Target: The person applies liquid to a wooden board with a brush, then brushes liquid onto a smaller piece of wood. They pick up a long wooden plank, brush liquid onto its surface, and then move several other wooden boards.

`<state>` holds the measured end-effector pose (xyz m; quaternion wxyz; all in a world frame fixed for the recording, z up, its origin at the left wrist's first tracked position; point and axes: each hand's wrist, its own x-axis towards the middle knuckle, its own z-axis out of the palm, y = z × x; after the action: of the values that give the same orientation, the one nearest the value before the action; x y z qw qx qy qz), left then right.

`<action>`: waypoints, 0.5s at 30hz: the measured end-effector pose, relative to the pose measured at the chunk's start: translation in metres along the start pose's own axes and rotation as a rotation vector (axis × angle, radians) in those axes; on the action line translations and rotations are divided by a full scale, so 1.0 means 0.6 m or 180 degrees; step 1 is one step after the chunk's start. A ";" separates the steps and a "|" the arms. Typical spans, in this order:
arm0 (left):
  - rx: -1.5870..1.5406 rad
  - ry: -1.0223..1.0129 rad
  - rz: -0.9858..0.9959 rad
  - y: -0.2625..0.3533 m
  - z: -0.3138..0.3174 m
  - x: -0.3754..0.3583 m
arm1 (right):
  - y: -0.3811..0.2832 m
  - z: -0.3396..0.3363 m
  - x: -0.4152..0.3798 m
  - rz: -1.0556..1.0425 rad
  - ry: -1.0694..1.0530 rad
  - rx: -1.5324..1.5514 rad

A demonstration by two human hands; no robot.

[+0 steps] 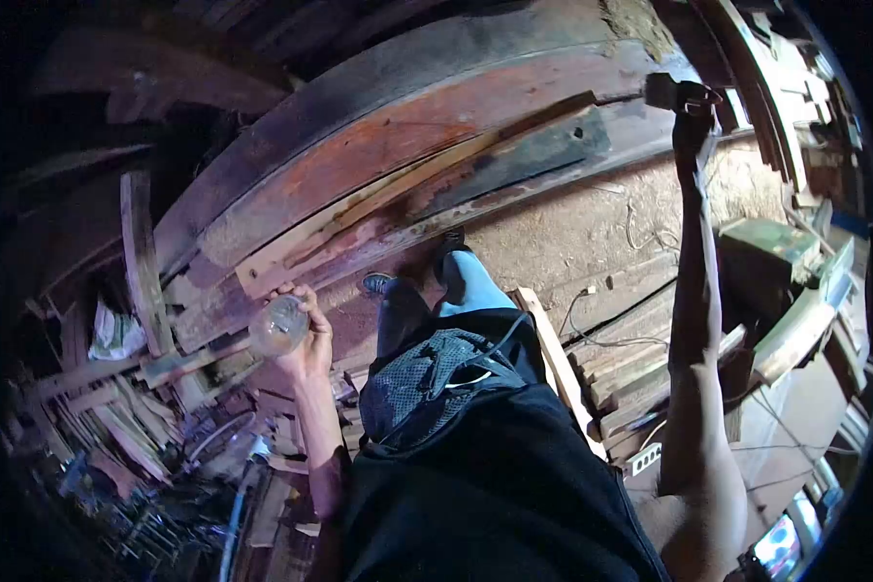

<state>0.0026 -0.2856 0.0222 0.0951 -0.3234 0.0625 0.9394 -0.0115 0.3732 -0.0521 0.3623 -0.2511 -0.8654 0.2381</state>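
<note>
Boat-building workshop: curved hull planks (388,165) (weathered), scattered timber offcuts (116,427).

Below me a big curved wooden hull (378,145) with worn red paint spans the sawdust-strewn ground (592,228), loose timber offcuts (116,427) piled beside it, a green box (766,247) and white cables (592,320) nearby.

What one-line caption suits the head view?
Left hand holds a clear bottle; right hand presses a brush to curved planks.
</note>
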 end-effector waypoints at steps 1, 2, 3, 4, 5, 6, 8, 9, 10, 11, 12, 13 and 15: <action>0.0112 0.0004 0.0028 0.006 -0.003 -0.003 | -0.119 -0.018 -0.011 -0.0347 -0.0056 -0.0430; 0.0028 -0.0031 -0.0018 0.009 0.000 -0.008 | -0.173 -0.010 -0.035 -0.0615 -0.0307 -0.0301; 0.0003 -0.0032 0.0030 0.014 -0.004 -0.009 | -0.226 0.006 -0.051 -0.0883 -0.0544 -0.0177; -0.0029 -0.0045 0.0044 0.020 -0.009 -0.009 | -0.240 0.044 -0.089 -0.1034 -0.0810 -0.0178; -0.0060 -0.0059 0.0051 0.026 -0.013 -0.010 | -0.291 0.067 -0.133 -0.0886 -0.1361 -0.0343; -0.0083 -0.0034 0.0095 0.029 -0.013 -0.016 | -0.351 0.089 -0.175 -0.0748 -0.1912 -0.0530; -0.0130 -0.0047 0.0112 0.042 -0.015 -0.026 | -0.415 0.153 -0.295 -0.1827 -0.2018 -0.0789; -0.0157 -0.0054 0.0096 0.052 -0.018 -0.032 | -0.483 0.160 -0.328 -0.1824 -0.2480 -0.0554; -0.0318 -0.0007 0.0071 0.065 -0.028 -0.035 | -0.540 0.172 -0.368 -0.2235 -0.2761 -0.0918; -0.0331 -0.0007 0.0093 0.078 -0.032 -0.043 | -0.605 0.181 -0.408 -0.1941 -0.3076 -0.0545; -0.0329 0.0023 0.0158 0.089 -0.035 -0.052 | -0.645 0.202 -0.452 -0.2148 -0.2995 -0.0093; -0.0347 0.0022 0.0178 0.106 -0.046 -0.057 | -0.681 0.222 -0.493 -0.2349 -0.2897 0.0350; -0.0381 0.0020 0.0219 0.141 -0.067 -0.067 | -0.773 0.233 -0.556 -0.1890 -0.3205 0.0696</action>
<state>0.0392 -0.3810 0.0202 0.0431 -0.3290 0.0175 0.9432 -0.0336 -0.2142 -0.0330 -0.0179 0.1843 -0.9344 0.3042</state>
